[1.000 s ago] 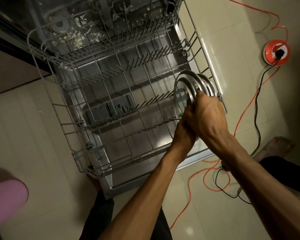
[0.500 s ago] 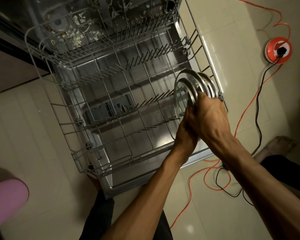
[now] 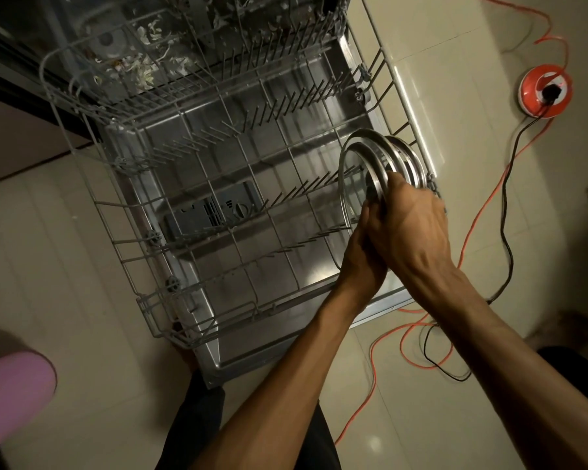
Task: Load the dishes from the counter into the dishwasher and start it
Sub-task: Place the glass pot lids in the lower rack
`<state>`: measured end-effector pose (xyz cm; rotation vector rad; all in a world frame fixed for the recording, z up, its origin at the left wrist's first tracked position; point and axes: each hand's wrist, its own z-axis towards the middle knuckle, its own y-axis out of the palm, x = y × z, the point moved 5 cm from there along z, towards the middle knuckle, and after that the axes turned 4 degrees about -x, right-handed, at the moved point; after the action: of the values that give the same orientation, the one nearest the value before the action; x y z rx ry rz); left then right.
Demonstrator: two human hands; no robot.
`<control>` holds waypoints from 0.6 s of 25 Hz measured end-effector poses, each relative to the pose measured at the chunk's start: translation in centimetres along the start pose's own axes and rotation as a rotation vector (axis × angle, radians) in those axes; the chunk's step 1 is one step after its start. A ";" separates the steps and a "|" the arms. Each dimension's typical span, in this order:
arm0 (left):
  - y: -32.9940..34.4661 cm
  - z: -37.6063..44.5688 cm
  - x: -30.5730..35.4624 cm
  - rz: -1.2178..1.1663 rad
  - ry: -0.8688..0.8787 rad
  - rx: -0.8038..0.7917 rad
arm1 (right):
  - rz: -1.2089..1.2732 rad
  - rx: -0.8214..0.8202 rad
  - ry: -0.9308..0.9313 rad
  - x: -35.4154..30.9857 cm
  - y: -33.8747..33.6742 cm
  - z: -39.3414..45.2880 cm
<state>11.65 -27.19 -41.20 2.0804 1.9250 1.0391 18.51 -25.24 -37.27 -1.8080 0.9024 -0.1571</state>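
The dishwasher's lower wire rack (image 3: 123, 215) is pulled out over the open door (image 3: 238, 354). At the rack's right side, several steel plates (image 3: 370, 154) stand on edge between the tines. My right hand (image 3: 411, 225) grips the near rims of the plates from above. My left hand (image 3: 360, 256) lies under and beside the right one, its fingers curled at the plates' lower edge; most of its fingers are hidden by the right hand. Food scraps lie on the tub floor at the top.
A detergent dispenser (image 3: 218, 212) shows through the rack. A red cable reel (image 3: 545, 91) sits on the tiled floor at the right, with orange and black cords (image 3: 503, 212) trailing past the door's right corner. A pink object (image 3: 11, 385) is at the lower left.
Both hands stay on the plates at the rack's right side; they have barely shifted. The view has moved slightly.
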 end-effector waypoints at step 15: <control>-1.3 0.2 -0.5 0.331 -0.010 0.000 | -0.095 -0.067 -0.045 -1.7 -0.4 0.0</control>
<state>10.69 -27.31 -42.17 2.4550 1.6088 1.0805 17.49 -24.05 -36.42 -1.9107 0.7992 -0.1473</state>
